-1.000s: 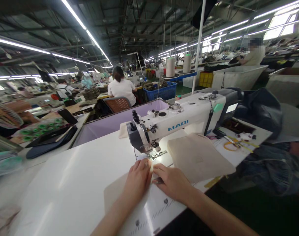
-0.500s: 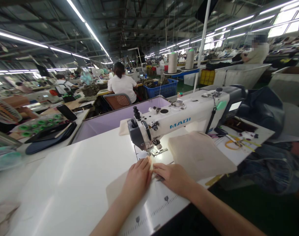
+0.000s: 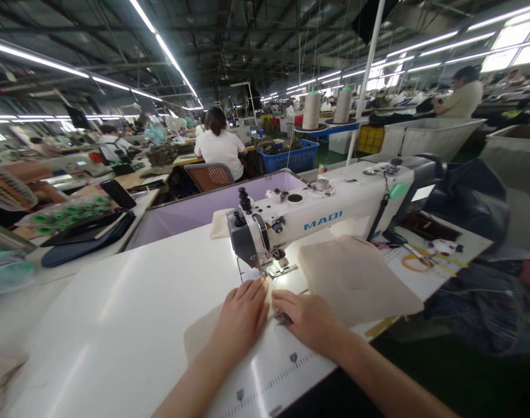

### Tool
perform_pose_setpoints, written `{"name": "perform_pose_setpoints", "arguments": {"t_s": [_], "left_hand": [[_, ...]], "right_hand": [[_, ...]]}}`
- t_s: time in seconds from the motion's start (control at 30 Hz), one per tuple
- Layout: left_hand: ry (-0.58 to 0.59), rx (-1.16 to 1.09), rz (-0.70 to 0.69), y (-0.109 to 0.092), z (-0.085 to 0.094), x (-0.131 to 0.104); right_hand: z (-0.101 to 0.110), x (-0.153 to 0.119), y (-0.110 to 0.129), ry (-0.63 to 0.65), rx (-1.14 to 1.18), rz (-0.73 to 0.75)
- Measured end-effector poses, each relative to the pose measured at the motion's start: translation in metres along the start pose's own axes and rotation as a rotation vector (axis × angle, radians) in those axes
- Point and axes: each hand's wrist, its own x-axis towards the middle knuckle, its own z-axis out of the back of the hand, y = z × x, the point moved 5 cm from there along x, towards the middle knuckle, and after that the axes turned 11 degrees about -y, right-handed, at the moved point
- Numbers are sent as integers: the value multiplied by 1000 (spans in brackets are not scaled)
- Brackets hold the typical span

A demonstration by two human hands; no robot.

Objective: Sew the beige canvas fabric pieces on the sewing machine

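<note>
Your left hand [image 3: 242, 316] and right hand [image 3: 306, 319] press the beige fabric piece [image 3: 204, 339] flat, fingers together; fingertips near the white sewing machine's presser foot [image 3: 282, 270] risk a needle strike

hands [image 3: 273, 316] before sewing machine [image 3: 317, 217], fabric stack [image 3: 356, 278] right

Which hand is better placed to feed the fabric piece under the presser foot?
Left, probably. The left hand lies flat on the fabric piece, fingertips just short of the presser foot. The right hand sits further back, off to the side.
</note>
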Motion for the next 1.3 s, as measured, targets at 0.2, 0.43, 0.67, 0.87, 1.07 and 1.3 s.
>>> {"name": "perform_pose_setpoints", "arguments": {"t_s": [0.2, 0.43, 0.67, 0.87, 1.07, 1.3], "left_hand": [[-10, -14, -17, 3, 1, 1], [2, -32, -27, 5, 4, 0], [66, -83, -141, -15, 6, -28], [58, -75, -147, -11, 7, -26], [36, -82, -136, -1, 10, -14], [17, -120, -116, 14, 9, 3]], "right_hand": [[-1, 3, 2, 21, -11, -21], [3, 5, 3, 40, -27, -54], [5, -8, 3, 66, 1, -30], [4, -4, 0, 48, -10, -20], [3, 7, -1, 57, -31, -44], [5, 18, -4, 36, -22, -49]]}}
